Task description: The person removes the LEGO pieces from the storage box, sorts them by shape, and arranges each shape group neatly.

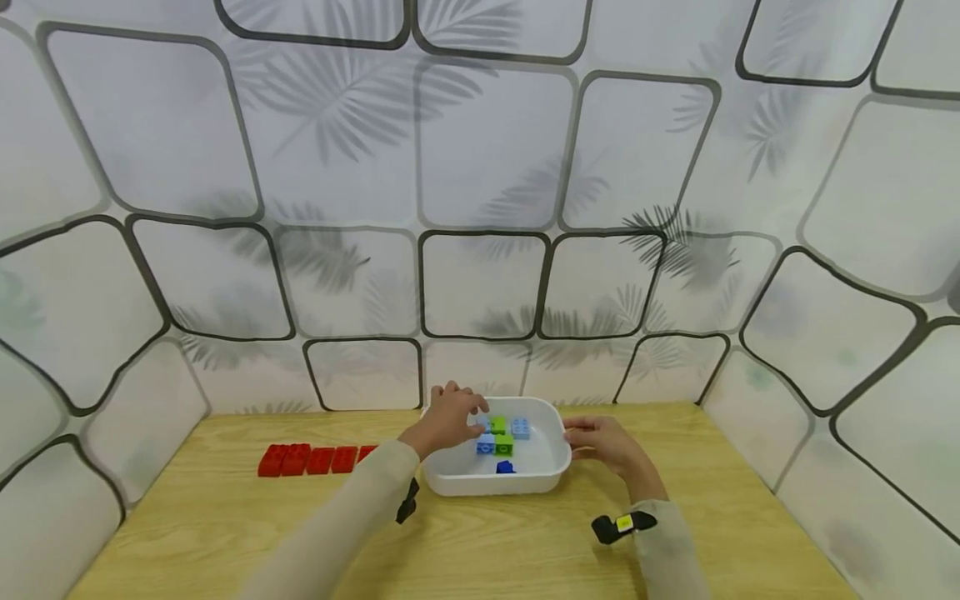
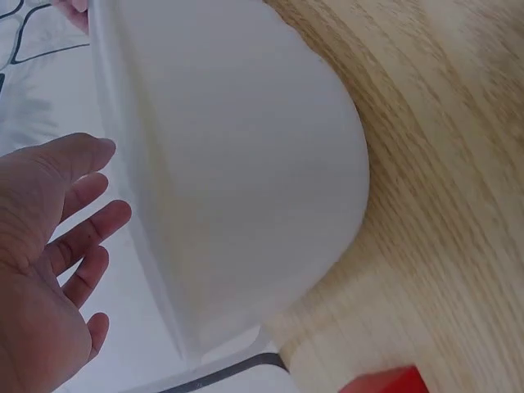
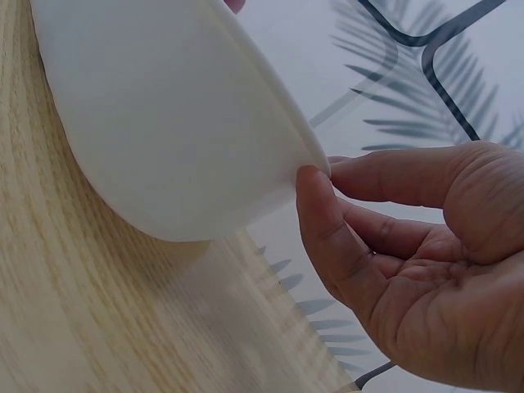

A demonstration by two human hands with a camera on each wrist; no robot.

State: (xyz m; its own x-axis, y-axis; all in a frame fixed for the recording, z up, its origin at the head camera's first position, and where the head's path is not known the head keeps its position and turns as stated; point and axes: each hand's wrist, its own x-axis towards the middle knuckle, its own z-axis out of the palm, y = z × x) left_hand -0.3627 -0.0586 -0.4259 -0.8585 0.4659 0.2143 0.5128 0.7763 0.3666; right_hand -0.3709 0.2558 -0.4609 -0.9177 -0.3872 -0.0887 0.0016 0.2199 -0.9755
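Observation:
A white plastic tray (image 1: 491,483) stands on the table and holds several toy building bricks: light blue (image 1: 521,428), green (image 1: 504,444) and a dark blue one (image 1: 506,467). The left hand (image 1: 453,414) is over the tray's left side, fingers loosely bent and spread, with nothing in them. In the left wrist view, this hand (image 2: 49,246) shows beside the tray's rim. At the other end, the right hand (image 1: 607,442) pinches the tray's rim between thumb and fingers; the right wrist view shows that thumb (image 3: 319,205) against the white wall (image 3: 188,123).
Several red bricks (image 1: 296,459) lie in a row on the wooden table (image 1: 480,550), left of the tray, partly hidden by the left arm. A patterned curtain-like wall (image 1: 480,283) rises behind the table and along both sides.

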